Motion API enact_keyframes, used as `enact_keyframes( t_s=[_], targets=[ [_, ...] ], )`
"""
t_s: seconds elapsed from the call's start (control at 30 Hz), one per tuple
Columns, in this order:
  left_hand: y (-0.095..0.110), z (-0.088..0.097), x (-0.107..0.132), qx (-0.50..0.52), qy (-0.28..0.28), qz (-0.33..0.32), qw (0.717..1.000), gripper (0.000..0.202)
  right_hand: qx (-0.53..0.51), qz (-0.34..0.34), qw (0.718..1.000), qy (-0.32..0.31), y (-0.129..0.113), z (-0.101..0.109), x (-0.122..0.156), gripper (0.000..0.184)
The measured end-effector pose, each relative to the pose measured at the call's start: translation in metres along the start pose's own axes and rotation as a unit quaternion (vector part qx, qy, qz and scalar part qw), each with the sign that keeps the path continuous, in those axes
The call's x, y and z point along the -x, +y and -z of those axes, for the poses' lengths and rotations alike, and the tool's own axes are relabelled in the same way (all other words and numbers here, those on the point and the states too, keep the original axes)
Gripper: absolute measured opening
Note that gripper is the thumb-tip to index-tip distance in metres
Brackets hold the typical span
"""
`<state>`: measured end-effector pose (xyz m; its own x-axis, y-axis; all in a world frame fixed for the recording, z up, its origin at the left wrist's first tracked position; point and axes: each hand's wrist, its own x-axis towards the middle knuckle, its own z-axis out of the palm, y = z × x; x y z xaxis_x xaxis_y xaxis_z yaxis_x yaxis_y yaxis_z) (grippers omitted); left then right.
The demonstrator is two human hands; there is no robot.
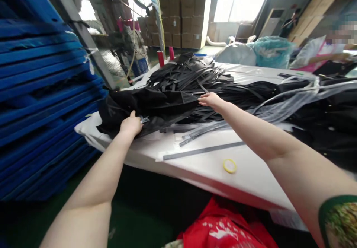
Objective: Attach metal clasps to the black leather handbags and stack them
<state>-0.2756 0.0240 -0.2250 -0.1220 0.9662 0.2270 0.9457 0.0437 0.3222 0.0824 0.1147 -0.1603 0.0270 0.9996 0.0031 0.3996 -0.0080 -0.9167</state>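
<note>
A large piece of black cloth lies bunched along the left end of the white-covered table. My left hand is closed at its near left side, with cloth at the fingers. A small shiny, clear-looking bit shows beside that hand; its kind is unclear. The right corner of the cloth is pinched in the fingertips of my right hand, arm stretched forward. Just behind the cloth is a heap of dark flat strips, and more strips run to the right below my right hand.
A long grey strip and a yellow ring lie on the near tabletop. Blue stacked panels rise at the left. Clear plastic and more black cloth cover the right. A person in pink works at far right; cartons stand behind.
</note>
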Motion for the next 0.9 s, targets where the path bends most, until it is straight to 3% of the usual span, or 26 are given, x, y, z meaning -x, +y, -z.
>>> enact_keyframes(
  t_s=[0.07,0.1,0.13,0.17,0.23,0.33,0.4,0.5,0.57,0.63,0.7,0.8,0.9],
  targets=[
    [0.029,-0.005,0.028,-0.002,0.079,-0.024,0.997,0.021,0.024,0.013,1.0,0.008,0.021,0.027,0.024,0.019],
    [0.047,-0.011,0.045,0.004,0.129,-0.061,0.99,0.023,0.046,0.027,0.999,0.007,0.032,0.039,0.04,0.018],
    [0.065,-0.021,0.062,0.01,0.137,-0.114,0.984,0.024,0.072,0.044,0.996,0.001,0.045,0.049,0.059,0.017],
    [0.082,-0.033,0.079,0.011,0.086,-0.173,0.981,0.023,0.102,0.06,0.993,-0.011,0.058,0.058,0.079,0.017],
    [0.111,-0.061,0.107,-0.008,-0.074,-0.242,0.967,0.02,0.156,0.085,0.983,-0.048,0.083,0.069,0.123,0.015],
    [0.135,-0.093,0.124,-0.049,-0.195,-0.203,0.958,0.025,0.224,0.123,0.961,-0.105,0.11,0.077,0.182,0.016],
    [0.144,-0.099,0.124,-0.06,-0.245,-0.165,0.953,0.023,0.27,0.162,0.941,-0.127,0.118,0.078,0.209,0.024],
    [0.16,-0.081,0.126,0.006,-0.333,-0.162,0.929,0.019,0.334,0.251,0.895,-0.153,0.12,0.073,0.226,0.063],
    [0.176,-0.058,0.14,0.152,-0.403,-0.187,0.883,0.03,0.354,0.3,0.871,-0.162,0.119,0.066,0.228,0.079],
    [0.192,-0.038,0.16,0.322,-0.464,-0.18,0.805,0.039,0.372,0.307,0.862,-0.156,0.117,0.06,0.228,0.064],
    [0.204,-0.027,0.18,0.455,-0.506,-0.115,0.724,0.041,0.4,0.296,0.857,-0.134,0.114,0.061,0.227,0.048],
    [0.202,-0.029,0.197,0.544,-0.581,-0.008,0.605,0.045,0.448,0.315,0.832,-0.089,0.112,0.075,0.223,0.044],
    [0.184,-0.033,0.205,0.544,-0.64,0.018,0.542,0.043,0.476,0.351,0.803,-0.068,0.111,0.093,0.215,0.046]
  ],
)
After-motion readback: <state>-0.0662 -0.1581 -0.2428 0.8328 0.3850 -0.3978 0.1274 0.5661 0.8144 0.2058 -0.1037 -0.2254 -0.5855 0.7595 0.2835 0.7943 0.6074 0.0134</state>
